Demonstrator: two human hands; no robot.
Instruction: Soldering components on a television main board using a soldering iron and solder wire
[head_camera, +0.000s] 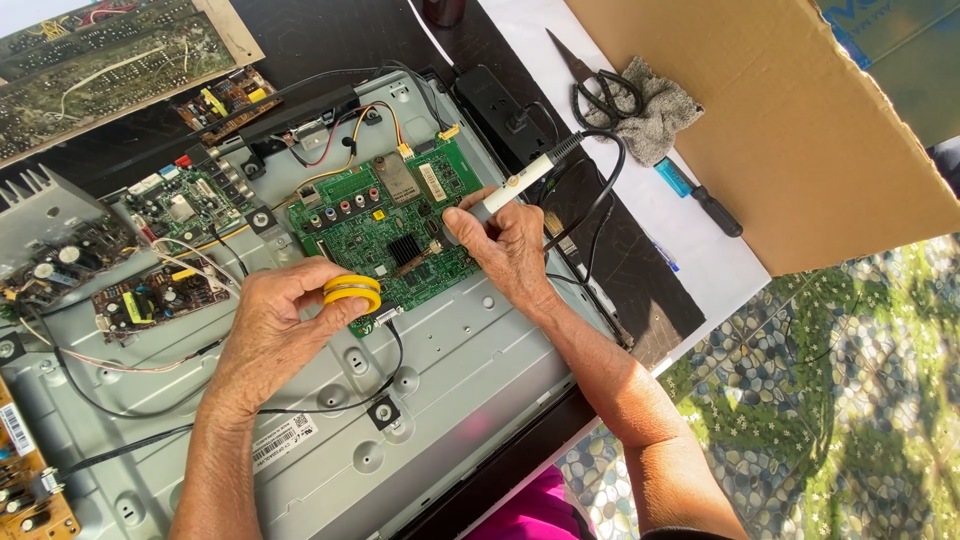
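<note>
A green circuit board with a black heat sink lies on the grey metal back panel of a flat screen. My right hand grips a white soldering iron with a black cord, its tip pointing down at the board's right side. My left hand holds a small yellow spool just below the board's lower left corner.
Several other circuit boards and loose wires lie at the left. A black power strip, scissors, a grey rag and a blue-handled screwdriver sit at the upper right. A large cardboard sheet lies at the right.
</note>
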